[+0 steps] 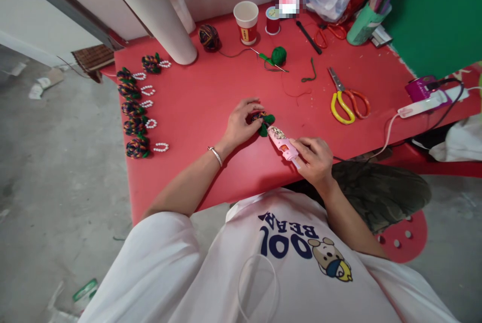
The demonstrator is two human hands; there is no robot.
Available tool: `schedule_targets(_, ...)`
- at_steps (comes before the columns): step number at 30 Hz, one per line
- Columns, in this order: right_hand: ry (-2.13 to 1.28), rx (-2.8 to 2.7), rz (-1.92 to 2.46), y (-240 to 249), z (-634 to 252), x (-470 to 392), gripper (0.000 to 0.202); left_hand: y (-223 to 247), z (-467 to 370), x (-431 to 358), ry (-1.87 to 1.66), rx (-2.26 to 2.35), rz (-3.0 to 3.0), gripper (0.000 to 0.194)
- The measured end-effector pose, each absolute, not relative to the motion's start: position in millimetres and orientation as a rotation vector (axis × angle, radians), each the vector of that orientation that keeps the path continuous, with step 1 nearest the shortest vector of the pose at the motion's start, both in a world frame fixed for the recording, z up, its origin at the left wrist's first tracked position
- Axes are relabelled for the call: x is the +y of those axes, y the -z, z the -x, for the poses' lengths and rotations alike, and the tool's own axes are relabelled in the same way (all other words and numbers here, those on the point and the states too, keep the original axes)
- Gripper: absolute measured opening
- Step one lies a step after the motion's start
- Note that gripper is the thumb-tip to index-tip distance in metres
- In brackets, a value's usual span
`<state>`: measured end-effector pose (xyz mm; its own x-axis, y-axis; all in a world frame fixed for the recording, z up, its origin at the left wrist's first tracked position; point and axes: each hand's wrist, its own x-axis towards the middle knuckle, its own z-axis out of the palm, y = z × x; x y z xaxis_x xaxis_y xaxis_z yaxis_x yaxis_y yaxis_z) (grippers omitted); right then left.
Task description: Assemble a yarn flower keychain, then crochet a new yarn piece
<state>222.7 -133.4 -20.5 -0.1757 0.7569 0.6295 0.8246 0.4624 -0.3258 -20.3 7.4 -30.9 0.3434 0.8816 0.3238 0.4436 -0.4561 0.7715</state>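
Yarn piece (259, 118) — under left hand (243, 121), glue gun (283, 144) — right (313, 159).

Craft workspace (yarn (208, 37), scissors (344, 99) on red table (188, 97)).

The left hand (243, 121) holds a multicoloured yarn piece (258, 116) with green leaves to the red table (196, 162), while the right hand (314, 158), at its four o'clock, grips a pink glue gun (283, 144) with its tip at the leaves. Yellow-and-red-handled scissors (347, 99) lie at the piece's two o'clock, a green yarn ball (279, 56) near twelve.
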Motion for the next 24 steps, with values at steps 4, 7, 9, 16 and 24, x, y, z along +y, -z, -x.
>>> schedule_targets(4,0.103,-1.927,1.267,18.6,-224.1,-134.6,0.034,31.5,20.1,7.2,-1.006,1.146,-2.026,0.03)
schedule_targets(7,0.103,-1.921,1.239,17.1,-222.6,-132.8,0.034,30.3,19.9,6.8,-1.0,1.146,-2.019,0.029)
schedule_targets(9,0.08,-1.935,1.282,17.2,-221.0,-131.2,0.032,29.1,19.7,6.5,-0.997,1.149,-2.018,0.028)
schedule_targets(16,0.06,-1.972,1.316,20.0,-219.5,-129.9,0.03,27.7,18.8,5.1,-0.988,1.165,-2.028,0.031)
schedule_targets(24,0.133,-1.923,1.239,18.1,-219.9,-129.7,0.029,30.0,19.0,5.7,-1.0,1.161,-2.002,0.03)
